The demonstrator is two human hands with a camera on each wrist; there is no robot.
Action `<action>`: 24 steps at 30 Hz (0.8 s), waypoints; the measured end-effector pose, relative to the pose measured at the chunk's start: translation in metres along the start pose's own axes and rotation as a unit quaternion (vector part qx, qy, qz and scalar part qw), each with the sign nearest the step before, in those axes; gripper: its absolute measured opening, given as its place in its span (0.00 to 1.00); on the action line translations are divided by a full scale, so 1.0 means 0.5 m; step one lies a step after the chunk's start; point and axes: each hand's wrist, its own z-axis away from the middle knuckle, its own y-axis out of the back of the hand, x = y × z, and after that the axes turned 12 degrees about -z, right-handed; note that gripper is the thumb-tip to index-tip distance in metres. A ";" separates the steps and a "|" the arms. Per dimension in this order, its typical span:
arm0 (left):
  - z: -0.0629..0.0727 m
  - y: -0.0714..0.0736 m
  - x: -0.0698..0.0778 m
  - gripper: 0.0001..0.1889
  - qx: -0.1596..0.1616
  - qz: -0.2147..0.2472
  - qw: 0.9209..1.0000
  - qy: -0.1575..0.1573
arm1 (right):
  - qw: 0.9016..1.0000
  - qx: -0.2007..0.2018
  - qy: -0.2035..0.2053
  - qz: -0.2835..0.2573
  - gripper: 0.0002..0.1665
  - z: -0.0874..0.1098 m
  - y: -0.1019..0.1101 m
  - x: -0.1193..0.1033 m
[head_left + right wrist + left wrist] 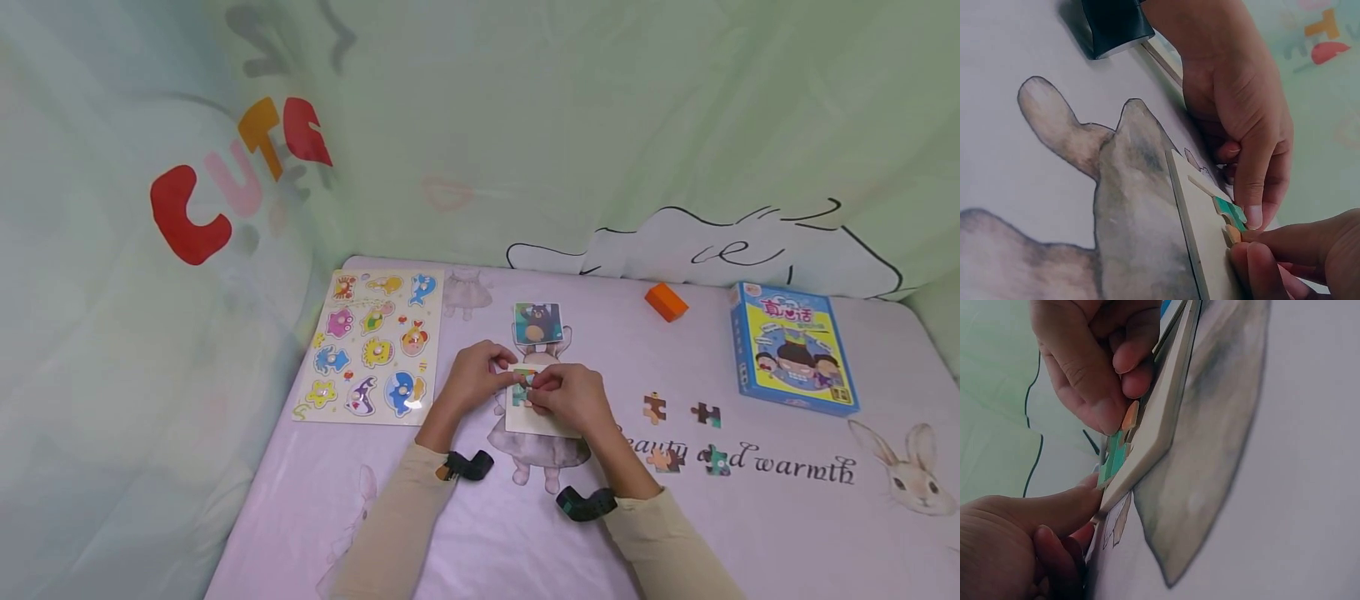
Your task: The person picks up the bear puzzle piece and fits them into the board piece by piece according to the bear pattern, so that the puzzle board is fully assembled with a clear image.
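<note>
The jigsaw piece with an orange patch [1233, 234] is at the cream puzzle tray [542, 425], among green-printed pieces toward the tray's left side; whether it is seated cannot be told. The right hand [576, 402] pinches it between thumb and finger, reaching over the tray's right edge. The left hand [474, 377] is at the tray's upper left edge, its thumb touching a green jigsaw piece [1229, 209]; whether its other fingers grip the tray cannot be told. The tray's lower part shows bare cream board, with the near edge in view between the two forearms. Just beyond its far edge lies the bear picture card [537, 323], a narrow strip of cloth between them. To the left, past the left wrist, the sea-animal peg puzzle [356, 346] lies flat, apart from the tray. To the right, beyond the right hand, four loose jigsaw pieces [655, 408] lie spaced apart on the lilac tablecloth [510, 550], the nearer two over its printed lettering. Farther out, an orange block [666, 302] sits near the table's far edge, and a blue card-game box [797, 350] lies to its right, cloth showing between them.
</note>
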 end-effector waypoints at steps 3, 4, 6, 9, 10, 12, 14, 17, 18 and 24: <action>0.000 0.001 0.000 0.14 -0.001 -0.002 1.000 0.002 | 1.000 0.006 -0.005 -0.002 0.10 -0.001 0.000 0.001; 0.000 0.001 0.000 0.14 -0.002 -0.001 1.000 0.002 | 1.000 0.009 -0.006 -0.003 0.10 0.000 0.001 0.001; 0.001 0.001 0.000 0.14 -0.004 0.001 1.000 0.001 | 1.000 0.015 -0.003 -0.006 0.09 0.000 0.004 0.000; 0.000 0.001 -0.002 0.12 -0.005 0.005 1.000 -0.002 | 1.000 0.017 0.007 -0.003 0.09 -0.003 0.011 0.000; 0.000 0.001 -0.003 0.12 -0.007 0.007 1.000 -0.003 | 1.000 0.015 0.010 0.000 0.10 -0.004 0.013 0.002; 0.000 0.003 -0.006 0.12 -0.013 0.011 1.000 -0.008 | 1.000 0.003 0.009 0.008 0.10 -0.010 0.018 0.005; 0.000 0.006 -0.011 0.14 -0.020 0.015 1.000 -0.013 | 1.000 -0.013 0.000 0.011 0.11 -0.015 0.022 0.008; 0.001 0.010 -0.015 0.17 -0.034 0.017 0.999 -0.019 | 0.999 -0.037 -0.014 0.013 0.12 -0.021 0.027 0.008; 0.001 0.011 -0.017 0.18 -0.037 0.017 0.999 -0.021 | 0.999 -0.042 -0.018 0.012 0.13 -0.023 0.028 0.007; 0.000 0.012 -0.018 0.19 -0.041 0.015 0.999 -0.030 | 0.999 -0.046 -0.018 0.024 0.16 -0.025 0.028 0.006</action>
